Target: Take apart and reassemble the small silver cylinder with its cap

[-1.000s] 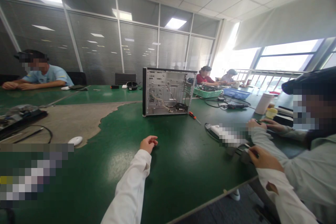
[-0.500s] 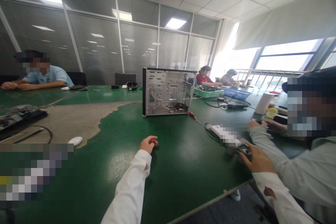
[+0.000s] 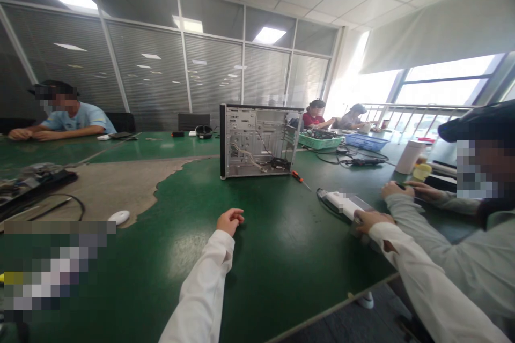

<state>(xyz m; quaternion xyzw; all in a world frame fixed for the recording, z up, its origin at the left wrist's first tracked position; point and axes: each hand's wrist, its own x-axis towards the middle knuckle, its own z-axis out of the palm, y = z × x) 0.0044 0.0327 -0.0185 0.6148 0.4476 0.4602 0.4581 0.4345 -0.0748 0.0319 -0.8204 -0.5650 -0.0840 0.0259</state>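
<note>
- Computer case [image 3: 260,142], open-sided with cables inside, stands upright on the green table [image 3: 277,257].
- Left hand [image 3: 230,221] rests on the table in front of it, its fingers loosely curled and close together, holding nothing visible.
- Right hand [image 3: 373,220] is at the near end of a long white device [image 3: 346,204], fingers bent over that end; whether they pinch anything cannot be told.
- The device lies on the table, right of the case, a dark cable [image 3: 328,204] alongside.
- Orange-handled screwdriver [image 3: 298,176] lies just beside the case's lower right corner.
- A co-worker's hands [image 3: 397,191] are near the right hand.
</note>
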